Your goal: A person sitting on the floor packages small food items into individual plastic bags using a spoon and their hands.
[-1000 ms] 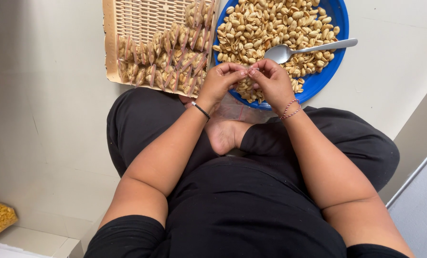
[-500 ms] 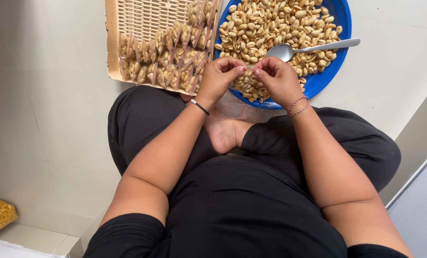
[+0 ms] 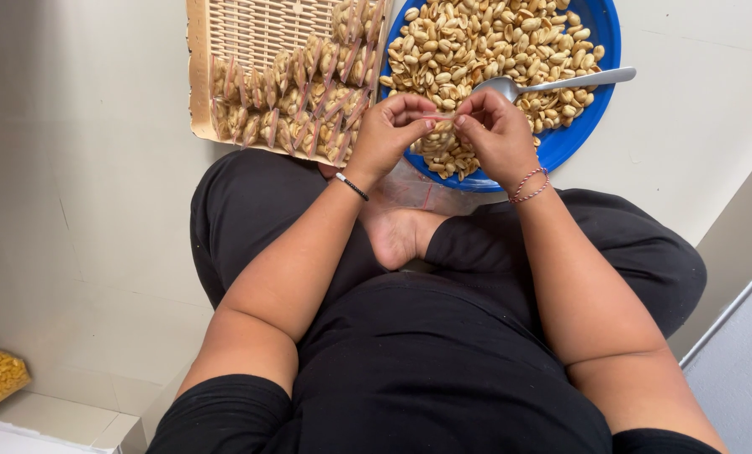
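Pale floor holds your blue bowl (image 3: 590,109), peanuts mostly unpacked; beside it the tray (image 3: 195,76) is half-filled, while left hand (image 3: 384,134) and right hand (image 3: 498,134) pinch one small pouch (image 3: 440,117).

Tan peanuts (image 3: 477,42) fill a blue bowl (image 3: 599,25) beyond the right hand (image 3: 498,134). Beyond the left hand (image 3: 389,134), a beige woven tray (image 3: 250,29) holds pink-striped packets (image 3: 300,101). Clothes (image 3: 443,361) are black.

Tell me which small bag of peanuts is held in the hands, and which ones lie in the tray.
The small clear bag pinched between the left hand and right hand over the blue plate. The other filled bags lie in rows in the woven tray.
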